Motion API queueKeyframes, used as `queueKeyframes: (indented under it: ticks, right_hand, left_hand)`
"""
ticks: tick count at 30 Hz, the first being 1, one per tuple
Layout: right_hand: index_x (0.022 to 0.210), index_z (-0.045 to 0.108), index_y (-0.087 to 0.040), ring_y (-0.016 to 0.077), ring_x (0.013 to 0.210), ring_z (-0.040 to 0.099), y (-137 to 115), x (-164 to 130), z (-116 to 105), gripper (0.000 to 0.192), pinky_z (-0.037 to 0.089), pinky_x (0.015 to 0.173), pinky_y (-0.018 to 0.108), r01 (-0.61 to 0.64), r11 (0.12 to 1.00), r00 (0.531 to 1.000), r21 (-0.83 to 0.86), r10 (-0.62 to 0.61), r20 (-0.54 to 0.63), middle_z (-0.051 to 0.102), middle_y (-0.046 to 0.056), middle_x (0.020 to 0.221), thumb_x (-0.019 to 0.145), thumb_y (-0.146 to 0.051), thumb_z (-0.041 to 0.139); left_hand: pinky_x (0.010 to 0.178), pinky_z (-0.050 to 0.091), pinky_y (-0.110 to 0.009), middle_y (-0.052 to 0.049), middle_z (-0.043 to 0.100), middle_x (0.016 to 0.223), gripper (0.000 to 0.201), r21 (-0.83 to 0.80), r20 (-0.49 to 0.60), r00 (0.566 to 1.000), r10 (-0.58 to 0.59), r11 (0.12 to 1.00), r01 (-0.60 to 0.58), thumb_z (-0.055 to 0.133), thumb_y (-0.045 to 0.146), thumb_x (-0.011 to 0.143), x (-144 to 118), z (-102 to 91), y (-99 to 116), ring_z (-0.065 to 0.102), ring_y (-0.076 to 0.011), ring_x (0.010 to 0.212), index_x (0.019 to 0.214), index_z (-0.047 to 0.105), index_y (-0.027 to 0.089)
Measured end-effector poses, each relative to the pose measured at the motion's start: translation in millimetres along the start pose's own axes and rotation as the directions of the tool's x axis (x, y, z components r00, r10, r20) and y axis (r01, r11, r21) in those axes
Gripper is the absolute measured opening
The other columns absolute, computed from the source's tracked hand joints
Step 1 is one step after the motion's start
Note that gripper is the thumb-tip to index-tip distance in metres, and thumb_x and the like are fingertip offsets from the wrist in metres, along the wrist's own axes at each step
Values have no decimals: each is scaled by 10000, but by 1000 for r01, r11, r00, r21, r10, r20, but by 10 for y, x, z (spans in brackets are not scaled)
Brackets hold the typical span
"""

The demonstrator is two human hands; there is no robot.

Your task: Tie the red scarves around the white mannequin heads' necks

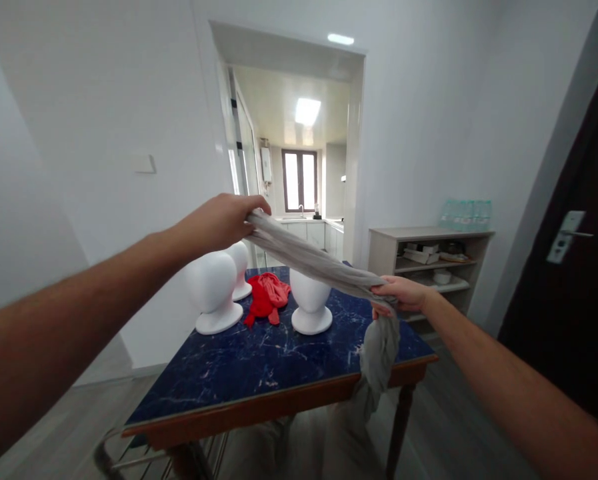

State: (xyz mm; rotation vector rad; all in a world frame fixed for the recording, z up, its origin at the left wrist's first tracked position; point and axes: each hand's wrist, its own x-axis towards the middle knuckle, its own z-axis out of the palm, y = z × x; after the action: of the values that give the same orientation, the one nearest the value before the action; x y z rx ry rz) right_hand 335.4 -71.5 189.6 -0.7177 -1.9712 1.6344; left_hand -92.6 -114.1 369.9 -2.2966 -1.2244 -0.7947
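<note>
A long grey scarf (313, 261) is stretched in the air between both hands above a blue marble-topped table (239, 373). My left hand (223, 221) grips its upper end, raised over the white mannequin heads. My right hand (397, 295) grips it lower down at the right, and the loose end (377, 360) hangs past the table's edge. Below the scarf stands a white foam mannequin head (310, 301). Two more white heads (213, 291) stand at the left, partly behind my left hand. A crumpled red cloth (265, 297) lies between them.
A low open shelf unit (425, 265) with boxes and water bottles stands at the right wall. A dark door with a handle (569, 233) is at far right. A doorway behind the table opens onto a kitchen. A metal chair frame (129, 453) sits below the table's near left corner.
</note>
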Motion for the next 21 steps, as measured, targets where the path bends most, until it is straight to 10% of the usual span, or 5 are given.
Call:
queueKeyframes:
  ticks: [5, 12, 17, 21]
  right_hand:
    - [971, 619, -168, 166, 531, 661, 190, -169, 24, 448, 601, 703, 355, 16, 996, 999, 83, -13, -31, 687, -3, 608, 859, -565, 791]
    - [999, 627, -149, 150, 430, 621, -138, -448, -73, 507, 654, 747, 426, 198, 975, 979, 104, -192, -69, 673, -15, 587, 902, -632, 747]
    - [1056, 596, -200, 170, 476, 676, -417, -645, -91, 421, 517, 410, 237, -168, 985, 982, -37, 164, -96, 732, 7, 745, 905, -551, 774]
    - [978, 596, -206, 96, 326, 468, -412, -682, -96, 438, 463, 383, 207, -196, 978, 979, -75, 192, -64, 567, -69, 503, 963, -637, 673]
  left_hand:
    - [1122, 373, -459, -84, 731, 1117, 331, 178, 77, 966, 248, 950, -258, 579, 159, 892, 18, -90, -111, 655, -261, 1071, 1176, 731, 231]
    - [1155, 342, -353, -6, 646, 1313, 456, 170, -121, 990, 70, 984, -49, 449, 286, 904, 135, -218, -150, 559, -188, 1255, 1280, 682, 175]
    - [1143, 390, -478, -77, 603, 1318, 465, 332, -65, 992, 111, 939, -83, 390, 232, 952, 196, -332, -88, 540, -248, 1279, 1262, 682, 45]
    - [1080, 438, -414, -56, 628, 1186, 387, 350, -90, 990, 106, 934, -68, 479, 146, 920, 248, -310, -173, 578, -189, 1126, 1204, 722, 43]
